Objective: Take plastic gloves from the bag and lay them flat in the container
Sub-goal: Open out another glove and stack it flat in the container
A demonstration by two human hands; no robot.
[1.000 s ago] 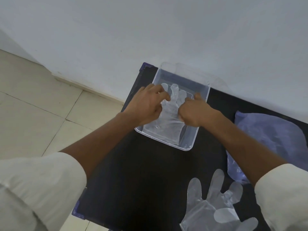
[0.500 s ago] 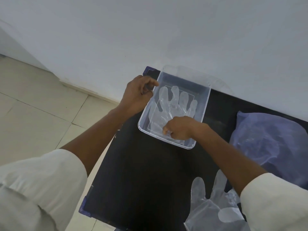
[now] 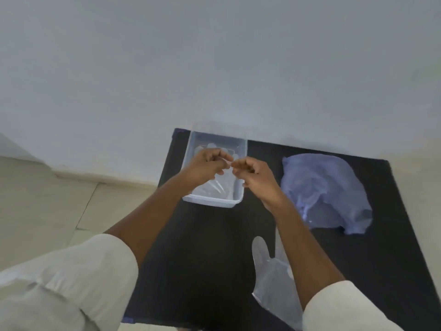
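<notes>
no writing or label can be read anywhere; the picture is soft with motion blur. nearest, two pale sleeves fill the lower corners, the right one cut off by the frame edge. between the forearms, on the black table, a loose plastic glove lies flat, its cuff running out of the bottom edge and part of it hidden behind the right forearm. farther on, the left hand and right hand are raised over the clear container, fingers curled, thumb and fingertips pinched and nearly meeting each other. whether they pinch a thin film between them cannot be told. the hands hide most of the container; under them a glove in the container lies on its floor, only faint finger shapes showing. to the right, well apart from the container, sits the crumpled bluish bag. behind all stands a plain white wall.
</notes>
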